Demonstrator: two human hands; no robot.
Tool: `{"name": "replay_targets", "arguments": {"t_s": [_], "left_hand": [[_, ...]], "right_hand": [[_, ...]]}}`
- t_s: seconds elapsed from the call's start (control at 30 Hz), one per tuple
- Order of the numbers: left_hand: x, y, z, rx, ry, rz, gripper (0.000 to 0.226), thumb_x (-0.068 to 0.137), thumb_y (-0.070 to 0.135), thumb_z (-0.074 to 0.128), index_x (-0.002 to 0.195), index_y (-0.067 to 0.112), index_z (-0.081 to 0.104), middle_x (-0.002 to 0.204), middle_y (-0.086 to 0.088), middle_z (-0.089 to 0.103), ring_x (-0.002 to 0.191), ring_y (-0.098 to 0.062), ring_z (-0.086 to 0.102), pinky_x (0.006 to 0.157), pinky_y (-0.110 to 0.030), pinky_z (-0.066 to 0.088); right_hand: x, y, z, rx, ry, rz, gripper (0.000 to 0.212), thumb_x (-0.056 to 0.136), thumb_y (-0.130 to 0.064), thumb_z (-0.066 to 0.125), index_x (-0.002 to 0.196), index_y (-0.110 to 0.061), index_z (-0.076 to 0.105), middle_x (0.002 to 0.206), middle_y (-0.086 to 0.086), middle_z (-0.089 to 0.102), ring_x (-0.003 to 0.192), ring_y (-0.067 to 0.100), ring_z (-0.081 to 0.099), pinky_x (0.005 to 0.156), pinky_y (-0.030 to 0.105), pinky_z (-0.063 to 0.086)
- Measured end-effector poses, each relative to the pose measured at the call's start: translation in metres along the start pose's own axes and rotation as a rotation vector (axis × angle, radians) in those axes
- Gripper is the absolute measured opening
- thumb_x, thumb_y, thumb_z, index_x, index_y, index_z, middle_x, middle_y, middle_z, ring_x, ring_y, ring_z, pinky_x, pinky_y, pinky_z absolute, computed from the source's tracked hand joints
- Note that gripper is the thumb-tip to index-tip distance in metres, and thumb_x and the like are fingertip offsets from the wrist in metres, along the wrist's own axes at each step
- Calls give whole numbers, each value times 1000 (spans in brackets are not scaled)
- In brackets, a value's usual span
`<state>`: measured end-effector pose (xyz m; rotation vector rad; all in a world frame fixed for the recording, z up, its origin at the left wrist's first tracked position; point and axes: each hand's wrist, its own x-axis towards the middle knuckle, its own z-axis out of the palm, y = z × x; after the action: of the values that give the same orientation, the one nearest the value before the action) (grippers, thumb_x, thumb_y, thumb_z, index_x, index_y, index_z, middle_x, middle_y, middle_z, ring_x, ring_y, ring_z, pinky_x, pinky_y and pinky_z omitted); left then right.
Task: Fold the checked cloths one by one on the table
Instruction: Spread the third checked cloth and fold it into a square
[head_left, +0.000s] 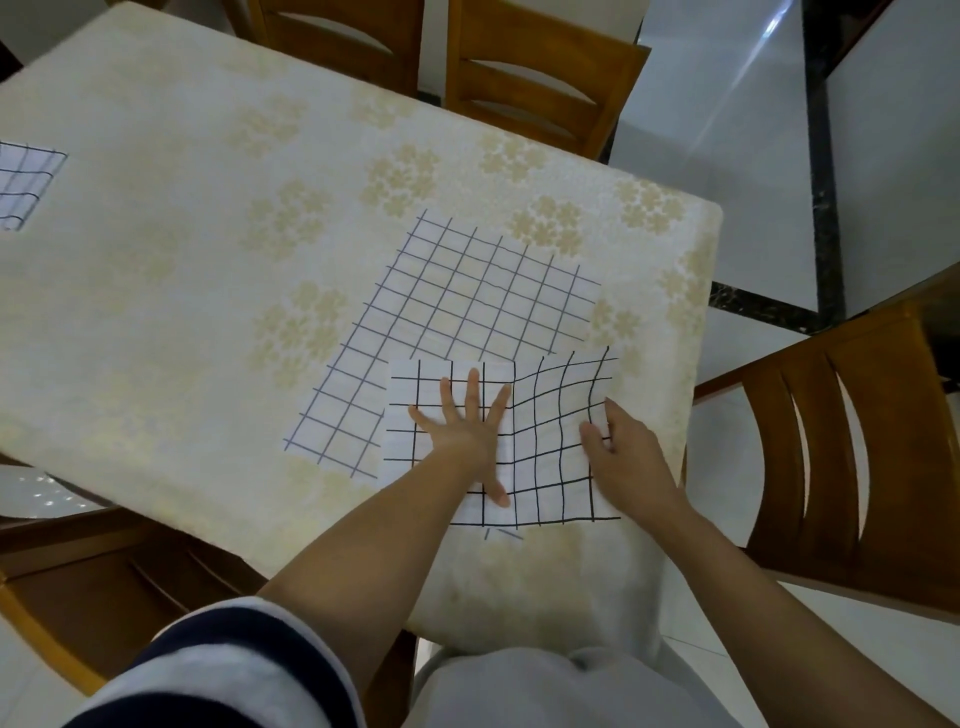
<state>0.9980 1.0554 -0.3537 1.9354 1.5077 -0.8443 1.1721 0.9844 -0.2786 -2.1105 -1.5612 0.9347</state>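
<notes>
1. Table (208, 260): cream cover with a pale gold flower print, fills most of the view. The person stands at its near right corner.
2. Wooden chairs: one pushed in at the far edge (540, 78), one off the right edge (831, 457), one under the near left edge (78, 587).
3. Flat cloth (467, 301): white with a dark grid, spread open in a single layer and lying skewed to the table edges, in the right half of the table. Its near corner runs under item 4.
4. Folded cloth (545, 467): same check with bolder lines, smaller outline, by the right edge close to the near corner. The left part lies flat. The right part is bulged up, grid lines curved there.
5. Third cloth (26, 182): same check, at the table's left edge, cut off by the frame.
6. Left hand (465, 431): palm down on the flat left part of the folded cloth, fingers straight and spread wide, pressing it onto the table.
7. Right hand (623, 447): fingers curled over the right edge of the folded cloth, thumb on top, pinching the raised part.
</notes>
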Motion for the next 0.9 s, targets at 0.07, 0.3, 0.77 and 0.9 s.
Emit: {"name": "replay_targets", "arguments": {"t_s": [0.07,0.3,0.77,0.9], "left_hand": [[1,0,1,1,15,9,163,51,74,85,140,37,-47,142,-11,-60,136,-52,-41,101,-87,1],[-10,-32,9,-93,262,164,135,67,87,62,158,28,-19,162,-8,-34,147,-40,-33,117,-67,-12],[-52,-141,64,-944,731,110,37,111,27,33,136,14,57,142,-6,56,138,-25,38,118,-38,20],[-36,-143,82,-882,671,81,51,108,45,32,151,20,44,162,-1,33,155,-22,14,124,-41,4]], "right_hand": [[-1,-9,4,-8,-2,-40,42,103,-28,44,137,-3,47,71,-9,52,62,1,51,59,11,36],[-6,-46,16,10,-36,-154,30,102,-24,45,132,-22,50,68,2,62,59,9,58,60,29,43],[5,-63,107,-252,-216,-389,70,99,-45,52,157,-21,20,147,3,39,133,19,41,110,35,38],[15,-35,112,-381,-302,-312,75,98,-41,55,158,-22,14,164,1,16,151,19,14,121,35,16]]}}
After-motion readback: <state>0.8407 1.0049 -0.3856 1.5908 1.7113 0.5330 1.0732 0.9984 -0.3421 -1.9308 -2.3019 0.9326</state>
